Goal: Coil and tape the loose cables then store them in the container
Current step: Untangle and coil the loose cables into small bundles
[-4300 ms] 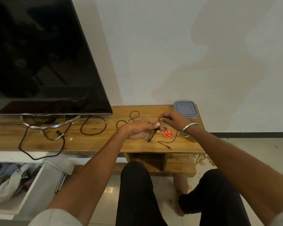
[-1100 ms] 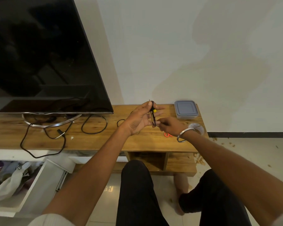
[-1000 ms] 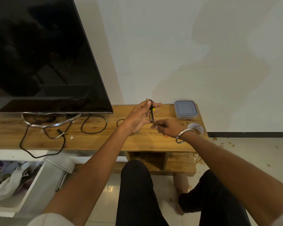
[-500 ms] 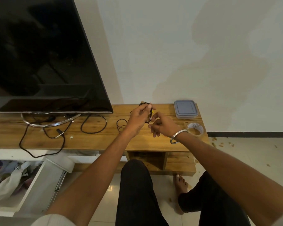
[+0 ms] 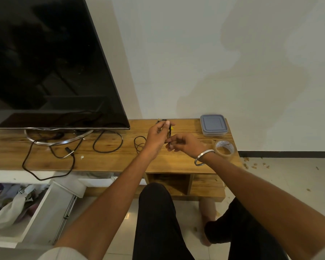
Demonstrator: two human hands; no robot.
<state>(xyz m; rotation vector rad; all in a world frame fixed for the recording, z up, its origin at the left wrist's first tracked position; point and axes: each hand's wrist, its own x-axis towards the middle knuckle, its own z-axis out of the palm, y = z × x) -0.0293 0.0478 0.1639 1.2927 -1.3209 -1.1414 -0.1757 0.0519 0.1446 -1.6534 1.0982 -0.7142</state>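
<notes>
1. Far left of the frame: an open drawer (image 5: 36, 212) below the wooden stand (image 5: 105, 158) holds bags and clutter. It plays no visible part in the task.
2. Upper left: a television (image 5: 45, 59) stands on the wooden stand. A black cable (image 5: 45, 166) trails from under it and droops over the front edge; it is uncoiled and, judged from that, not yet dealt with.
3. Centre left: a second black cable (image 5: 107, 141) lies in a loose loop on the stand, also untaped. A thinner wire loop (image 5: 139, 143) lies just left of the hands.
4. Centre: the left hand (image 5: 158, 137) is raised above the stand, fingers curled, pinching a small coiled cable (image 5: 169, 131) with a yellow tip. Holding it upright probably keeps the turns from springing apart.
5. Just right of centre: the right hand (image 5: 184, 145) sits slightly lower, fingertips pinched at the lower end of the same coil, apparently tucking the tail or steadying it for taping. No tape on the coil can be made out.
6. Centre right: a roll of clear tape (image 5: 224, 149) lies near the right wrist, within easy reach for the binding step.
7. Right: the grey container (image 5: 213, 125) stands at the back of the stand with its lid on; it must be opened before storing.
</notes>
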